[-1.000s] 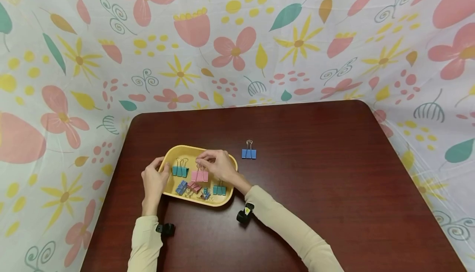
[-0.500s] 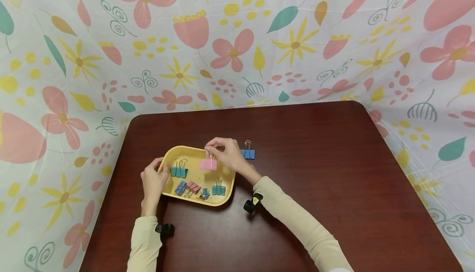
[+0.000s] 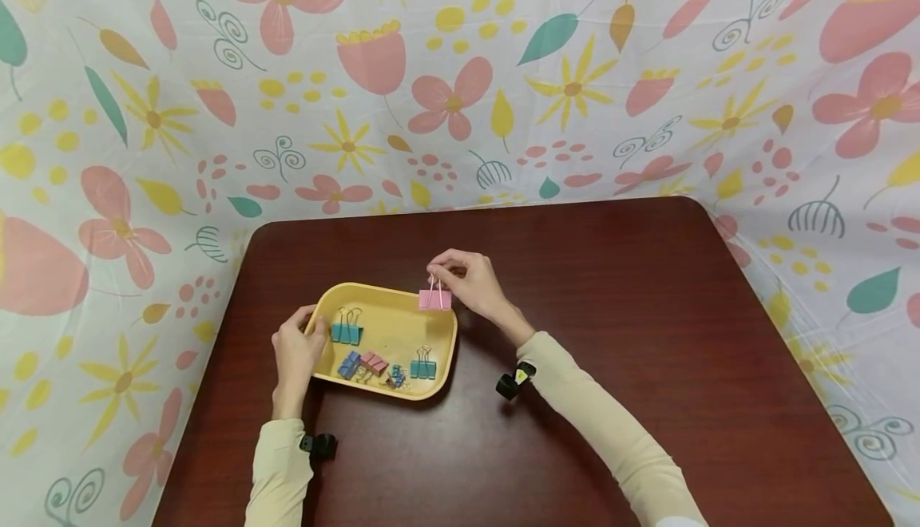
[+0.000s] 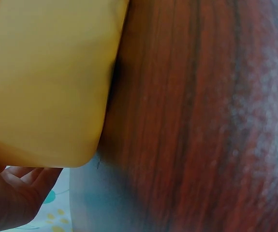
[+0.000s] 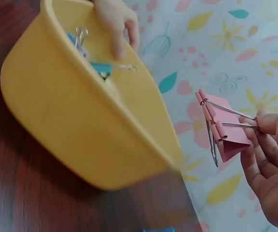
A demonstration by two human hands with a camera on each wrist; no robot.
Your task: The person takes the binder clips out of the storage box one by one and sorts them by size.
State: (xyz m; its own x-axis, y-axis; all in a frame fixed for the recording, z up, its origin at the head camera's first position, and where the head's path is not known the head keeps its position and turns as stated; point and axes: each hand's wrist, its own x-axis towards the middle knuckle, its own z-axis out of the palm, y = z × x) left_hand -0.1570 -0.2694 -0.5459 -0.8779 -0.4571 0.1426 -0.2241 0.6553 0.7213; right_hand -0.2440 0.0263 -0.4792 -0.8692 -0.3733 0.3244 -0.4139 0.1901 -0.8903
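Note:
My right hand (image 3: 470, 281) pinches a pink binder clip (image 3: 435, 299) by its wire handle, over the far right rim of a yellow tray. In the right wrist view the pink clip (image 5: 221, 121) hangs beside the tray wall (image 5: 71, 116). My left hand (image 3: 296, 351) grips the left end of the yellow tray (image 3: 388, 294), thumb over the rim. Inside the tray lie a teal binder clip (image 3: 346, 334) at left, another teal clip (image 3: 423, 369) at right, a blue clip (image 3: 350, 364), a red-pink clip (image 3: 374, 362) and several tiny clips (image 3: 398, 376).
The tray stands on a dark wooden table (image 3: 611, 335) with rounded far corners. A sliver of blue (image 5: 159, 230) shows on the table in the right wrist view. Floral cloth (image 3: 460, 96) hangs behind the table and along its sides.
My right hand has lifted the pink clip from inside the tray and carried it right to the far rim. It now covers the blue clip on the table. My left hand stays put.

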